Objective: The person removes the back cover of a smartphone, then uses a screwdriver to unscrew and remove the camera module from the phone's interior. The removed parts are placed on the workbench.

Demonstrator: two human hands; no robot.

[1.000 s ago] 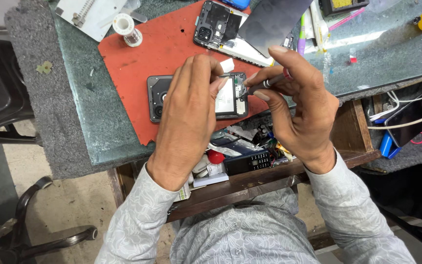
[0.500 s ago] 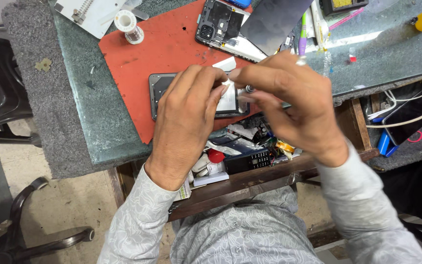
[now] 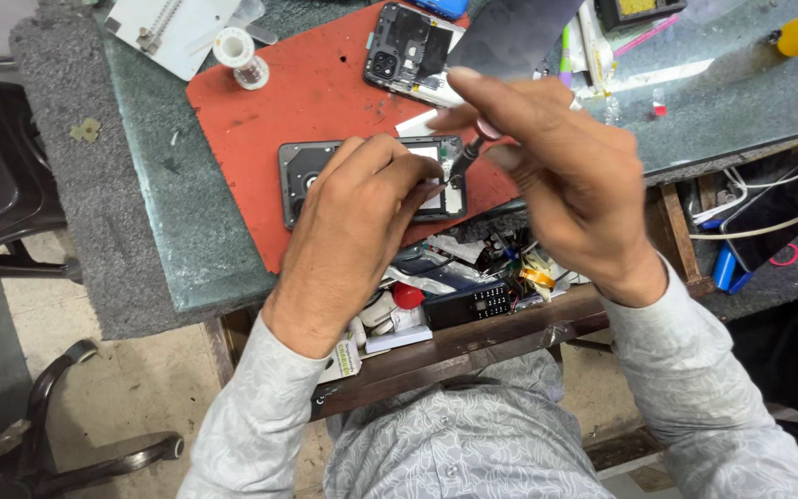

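An opened phone [image 3: 307, 176] with its back off lies on a red mat [image 3: 316, 92] at the table's front edge. My left hand [image 3: 348, 222] lies over it and presses it down, hiding most of its middle. My right hand [image 3: 565, 176] holds a small screwdriver [image 3: 468, 157] by its top, with the tip set down into the phone's right end beside my left fingertips.
A second opened phone [image 3: 408, 46] and a dark panel [image 3: 510, 32] lie at the mat's far edge. A wire spool [image 3: 237, 51] stands on the mat's left corner. An open drawer [image 3: 454, 296] of small parts sits below the table edge. Cables [image 3: 768, 226] hang at right.
My right hand has lifted and shifted left over the phone, now holding the screwdriver more upright. My left hand stays on the phone.
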